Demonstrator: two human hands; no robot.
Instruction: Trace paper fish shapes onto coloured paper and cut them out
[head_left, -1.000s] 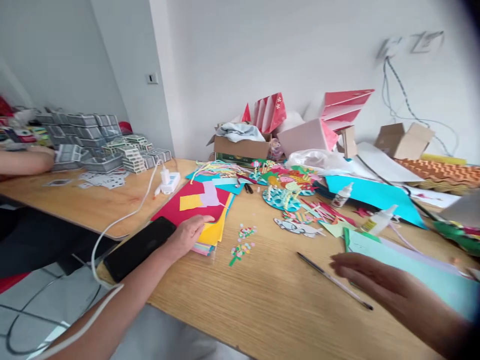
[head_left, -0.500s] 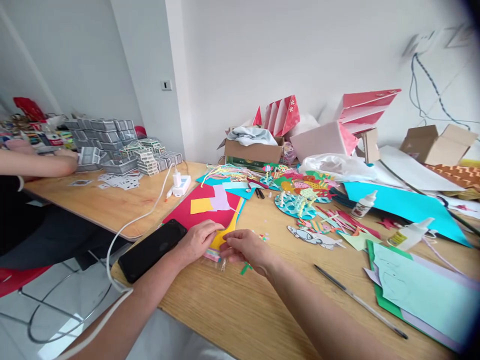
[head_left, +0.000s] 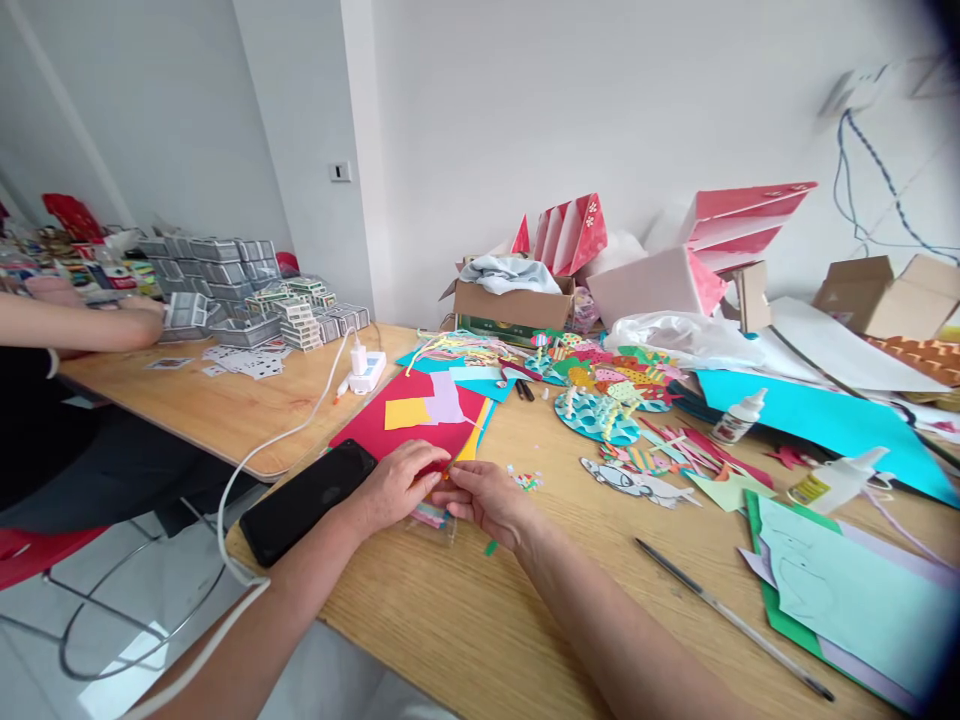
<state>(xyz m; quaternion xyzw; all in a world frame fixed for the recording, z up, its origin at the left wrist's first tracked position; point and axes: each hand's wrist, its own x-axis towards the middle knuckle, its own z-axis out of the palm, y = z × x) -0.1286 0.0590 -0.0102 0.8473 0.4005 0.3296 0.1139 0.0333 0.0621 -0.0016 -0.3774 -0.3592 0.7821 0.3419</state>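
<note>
My left hand (head_left: 394,483) and my right hand (head_left: 486,498) meet at the near corner of a stack of coloured paper sheets (head_left: 435,425) with a red sheet on top. Both hands pinch the stack's edge, fingers curled together. A black phone (head_left: 307,500) lies just left of my left wrist, with a white cable (head_left: 247,470) running past it. Small paper scraps (head_left: 525,480) lie just right of my right hand.
A pen (head_left: 731,620) lies on the wooden table (head_left: 487,620) to the right. Two glue bottles (head_left: 739,415), paper cut-outs (head_left: 600,390), a cyan sheet (head_left: 817,415) and cardboard boxes (head_left: 514,300) crowd the back. At far left another person's arm (head_left: 82,325) rests by stacked card boxes (head_left: 210,280).
My right hand swept from the far right over to the paper stack and now pinches its edge beside my left hand. The view has shifted slightly left.
</note>
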